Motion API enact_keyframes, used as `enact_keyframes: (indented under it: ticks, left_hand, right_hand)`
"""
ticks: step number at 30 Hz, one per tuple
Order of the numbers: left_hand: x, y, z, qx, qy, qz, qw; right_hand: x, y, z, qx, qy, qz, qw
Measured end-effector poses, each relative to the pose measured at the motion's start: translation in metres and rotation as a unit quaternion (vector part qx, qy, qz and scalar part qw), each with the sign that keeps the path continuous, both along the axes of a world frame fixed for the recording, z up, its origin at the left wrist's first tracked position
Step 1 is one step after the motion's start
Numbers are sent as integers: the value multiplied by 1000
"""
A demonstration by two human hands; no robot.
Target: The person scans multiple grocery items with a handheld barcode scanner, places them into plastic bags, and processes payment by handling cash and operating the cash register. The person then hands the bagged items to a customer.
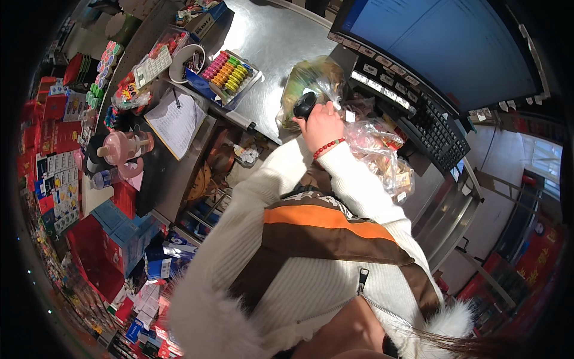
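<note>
My right hand (323, 124), with a red bead bracelet at the wrist, is closed around a black rounded device (305, 105), whose kind I cannot settle. Just beyond it a clear plastic bag (296, 80) with green and yellowish contents lies on the metal counter (278, 33). More clear bags (372, 134) of packed goods with white labels lie to the right, beside my right sleeve. My left sleeve reaches to the right wrist; my left hand is hidden behind it and out of view.
A monitor (439, 45) and a black keyboard (437, 130) stand at the right. Left of the bags are a box of colourful rolls (228, 76), a white cup (177, 67), a calculator (152, 67), a written pad with a pen (172, 119) and a pink bottle (121, 148). Packed shelves lie further left.
</note>
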State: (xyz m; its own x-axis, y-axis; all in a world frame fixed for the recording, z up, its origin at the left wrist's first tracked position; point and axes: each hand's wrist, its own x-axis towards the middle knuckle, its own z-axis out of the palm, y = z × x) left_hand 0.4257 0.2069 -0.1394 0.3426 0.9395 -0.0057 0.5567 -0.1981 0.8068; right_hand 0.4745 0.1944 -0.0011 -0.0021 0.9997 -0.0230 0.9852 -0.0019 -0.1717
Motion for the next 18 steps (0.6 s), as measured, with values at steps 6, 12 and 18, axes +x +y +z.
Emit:
enact_keyframes:
  ticks: [6, 12, 18]
  left_hand:
    - [-3, 0, 2, 6, 92, -25, 995]
    - [2, -6, 2, 11, 154, -18, 988]
    - [6, -12, -2, 14, 209, 14, 978]
  right_hand:
    - [1, -17, -1, -25, 36, -1, 999]
    - [6, -24, 9, 3, 67, -42, 997]
    - [-7, -24, 7, 4, 66, -57, 996]
